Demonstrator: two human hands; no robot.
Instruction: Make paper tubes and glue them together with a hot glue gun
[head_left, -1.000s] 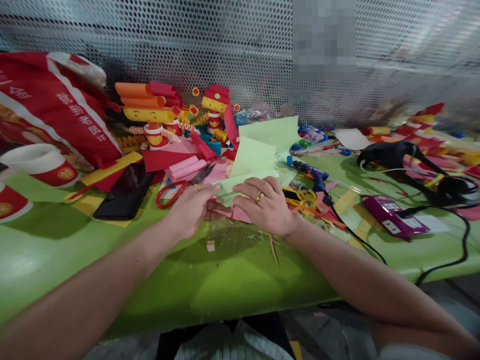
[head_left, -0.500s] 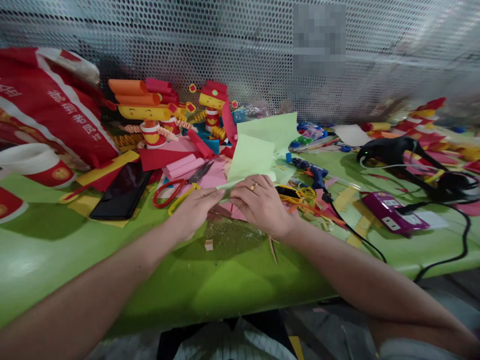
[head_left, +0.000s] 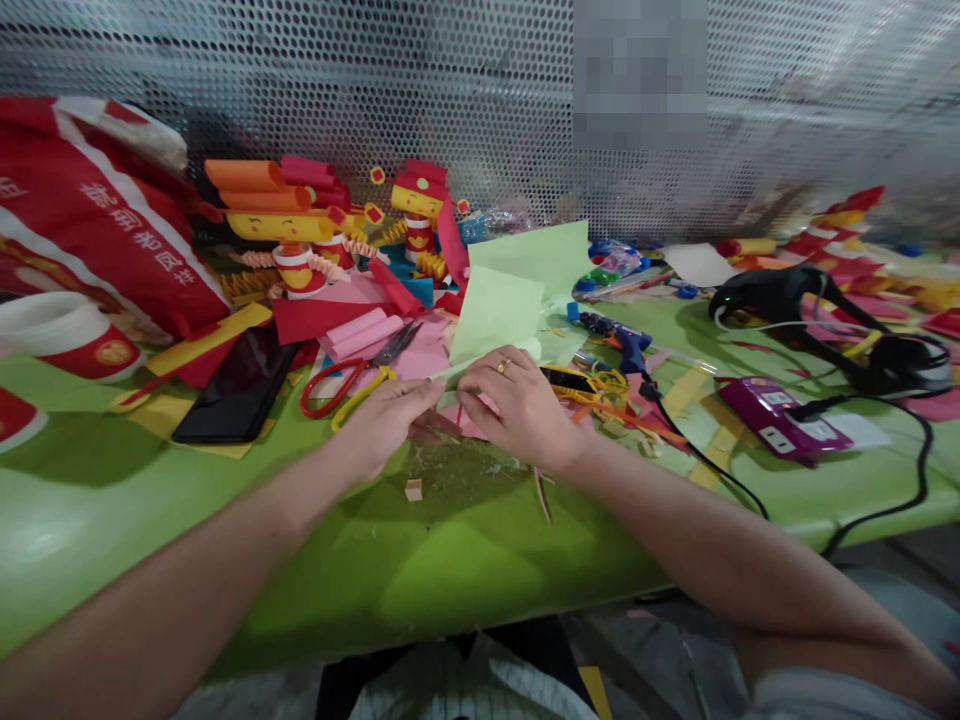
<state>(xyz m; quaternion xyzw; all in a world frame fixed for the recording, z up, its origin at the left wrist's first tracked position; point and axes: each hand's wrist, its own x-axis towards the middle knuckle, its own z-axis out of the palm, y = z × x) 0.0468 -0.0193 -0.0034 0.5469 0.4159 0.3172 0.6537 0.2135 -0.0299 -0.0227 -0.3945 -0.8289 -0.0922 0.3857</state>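
Note:
A pale green sheet of paper (head_left: 499,305) rises from between my hands, its near edge curled into a roll. My left hand (head_left: 394,420) pinches the roll's left end between thumb and fingers. Curved over the right part of the same roll is my right hand (head_left: 517,405), closed on it, with a ring on one finger. Behind it stands a second light green sheet (head_left: 555,260). Scissors (head_left: 360,370) with red and yellow handles lie just beyond my left hand, on pink paper (head_left: 427,350). Past my right hand is a yellow-and-black tool (head_left: 570,381), partly covered.
Paper figures (head_left: 277,225) and a red bag (head_left: 112,220) stand at the back left, near a phone (head_left: 236,385) and paper cups (head_left: 71,335). To the right are a blue glue gun (head_left: 615,335), a purple power strip (head_left: 784,418) with a cord, and a black headset (head_left: 825,320).
The view has shifted slightly, moving the scene a little left. Both hands keep their hold on the green paper, with only a slight shift of the right fingers.

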